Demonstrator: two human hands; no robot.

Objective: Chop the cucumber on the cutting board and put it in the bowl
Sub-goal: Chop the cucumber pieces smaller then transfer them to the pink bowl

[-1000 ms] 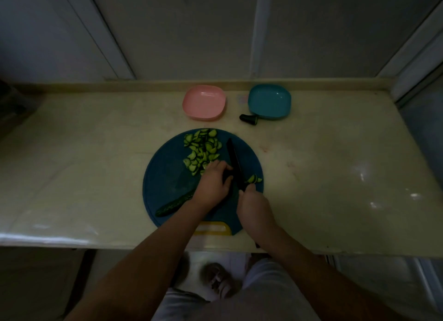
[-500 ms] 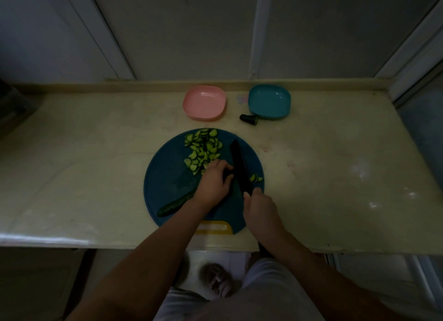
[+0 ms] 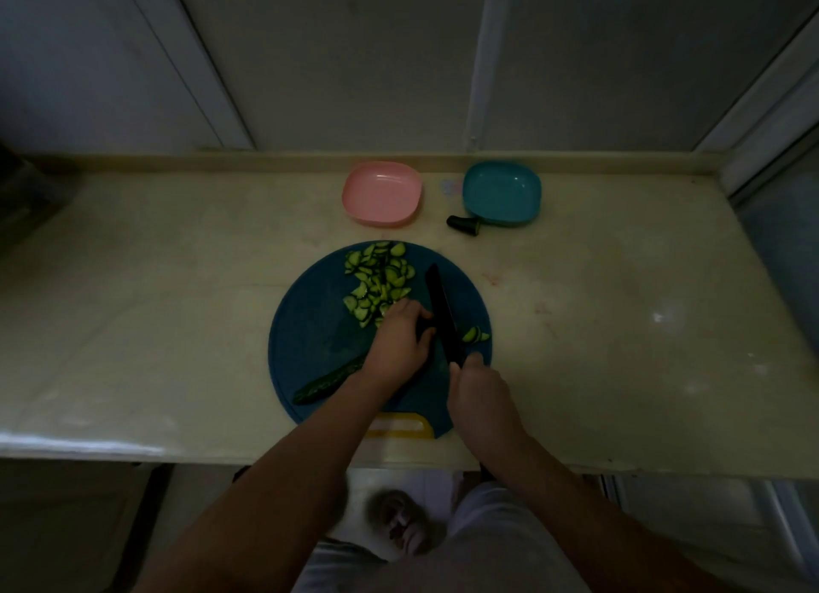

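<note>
Cucumber [image 3: 330, 382]: dark green uncut length, diagonal on blue round cutting board [image 3: 310, 326], lower left.
Slice pile [image 3: 376, 282]: pale green half-moons, board's far side.
Pink bowl [image 3: 382, 193]: behind board.
Left hand [image 3: 399, 342]: fingers curled over cucumber.
Knife [image 3: 443, 318]: black blade beside left fingers.
Right hand [image 3: 483, 397]: wrapped round knife handle.
Teal bowl [image 3: 502, 192]: right of pink.

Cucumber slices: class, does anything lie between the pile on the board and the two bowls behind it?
Nothing blocks the pink bowl: only bare counter separates it from the slice pile. A cut cucumber end lies at the front-left rim of the teal bowl, on that route.
</note>
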